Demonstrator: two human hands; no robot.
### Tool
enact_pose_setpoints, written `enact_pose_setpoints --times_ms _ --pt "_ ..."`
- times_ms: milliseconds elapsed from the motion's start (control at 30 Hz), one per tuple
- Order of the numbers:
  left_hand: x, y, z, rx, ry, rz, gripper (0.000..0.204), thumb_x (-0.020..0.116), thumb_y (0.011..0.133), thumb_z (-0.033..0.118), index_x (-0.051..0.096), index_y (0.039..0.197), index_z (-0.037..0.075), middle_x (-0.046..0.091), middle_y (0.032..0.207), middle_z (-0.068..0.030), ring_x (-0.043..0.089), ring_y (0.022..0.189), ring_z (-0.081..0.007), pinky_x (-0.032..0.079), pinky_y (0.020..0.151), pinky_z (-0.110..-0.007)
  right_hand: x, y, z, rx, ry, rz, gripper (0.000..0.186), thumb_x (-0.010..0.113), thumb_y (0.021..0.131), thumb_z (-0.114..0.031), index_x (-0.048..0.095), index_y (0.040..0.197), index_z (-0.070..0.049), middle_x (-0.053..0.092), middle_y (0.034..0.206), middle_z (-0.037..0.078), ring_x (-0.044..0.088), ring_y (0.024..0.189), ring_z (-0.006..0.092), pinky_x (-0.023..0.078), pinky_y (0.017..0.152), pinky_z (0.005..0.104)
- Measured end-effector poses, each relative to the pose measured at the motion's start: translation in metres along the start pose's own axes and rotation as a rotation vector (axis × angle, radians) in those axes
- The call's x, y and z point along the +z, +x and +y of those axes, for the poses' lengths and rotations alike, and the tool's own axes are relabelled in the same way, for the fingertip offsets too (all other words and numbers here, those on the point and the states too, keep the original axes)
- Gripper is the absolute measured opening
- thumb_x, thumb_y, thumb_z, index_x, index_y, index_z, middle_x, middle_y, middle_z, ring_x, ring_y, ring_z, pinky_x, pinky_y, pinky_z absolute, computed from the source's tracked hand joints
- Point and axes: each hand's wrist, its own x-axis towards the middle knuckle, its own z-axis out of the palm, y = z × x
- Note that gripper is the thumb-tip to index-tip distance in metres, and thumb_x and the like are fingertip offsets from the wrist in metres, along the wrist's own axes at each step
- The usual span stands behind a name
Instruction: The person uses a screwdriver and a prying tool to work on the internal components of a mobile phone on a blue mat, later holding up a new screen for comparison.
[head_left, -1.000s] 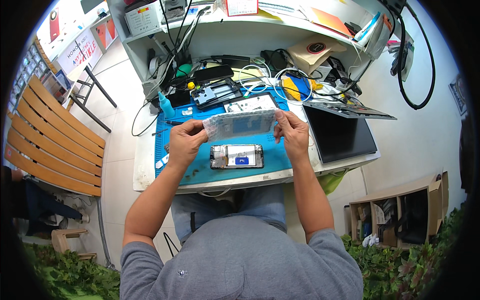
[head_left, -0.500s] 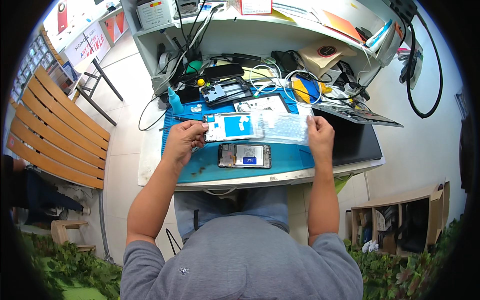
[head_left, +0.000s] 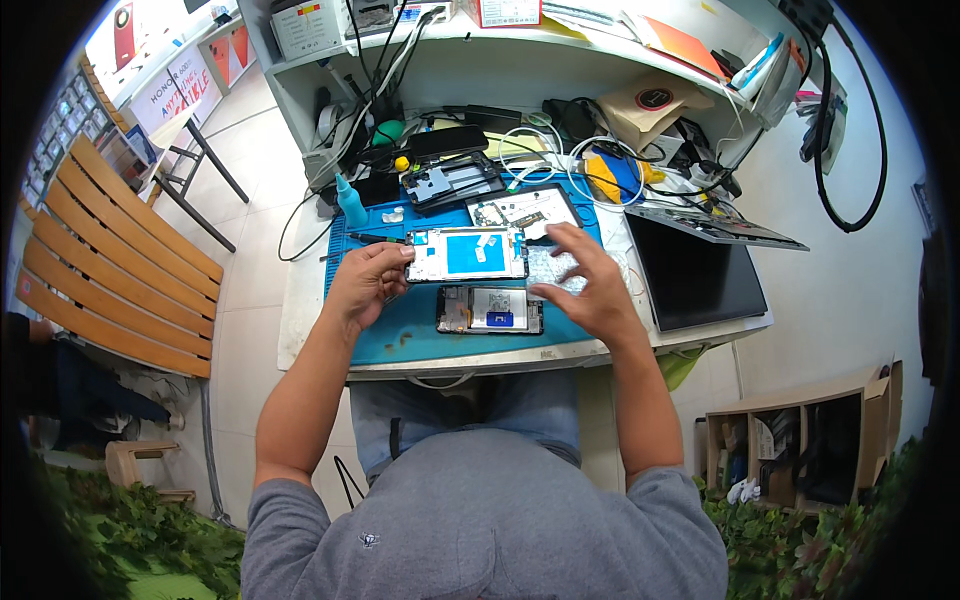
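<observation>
My left hand (head_left: 368, 285) pinches the left end of a phone frame (head_left: 430, 262), white inside with a blue panel, and holds it above the blue work mat (head_left: 410, 346). To its right, my right hand (head_left: 603, 295) is open, thumb and fingers apart around the frame's right end without gripping it. Clear bubble wrap (head_left: 548, 268) lies beside the frame, partly behind my right fingers. Just below the frame, an opened phone (head_left: 490, 311) with its battery and a small blue part showing lies on the mat.
Behind the frame are a white-faced panel with small parts (head_left: 540, 204), a black phone housing (head_left: 452, 183) and a blue bottle (head_left: 350, 203). Tangled white cables (head_left: 580, 165) crowd the back. An open laptop-like device (head_left: 697, 272) stands at the right.
The bubble wrap sleeve has come off the frame's right end and now lies beside it. My right hand has let go of the wrap, opened and moved left. My left hand has barely moved.
</observation>
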Motion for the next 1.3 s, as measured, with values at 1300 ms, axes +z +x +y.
enact_pose_setpoints --times_ms 1300 --pt "0.002 0.002 0.005 -0.117 0.145 -0.13 0.027 0.086 0.104 0.021 0.08 0.115 -0.004 0.078 0.093 -0.0076 0.079 0.078 -0.0147 0.065 0.069 -0.025 -0.001 0.026 0.059 0.845 0.836 -0.216 0.024 0.085 0.103 -0.011 0.078 0.117 0.007 0.08 0.098 0.014 0.08 0.085 0.0216 0.073 0.079 0.038"
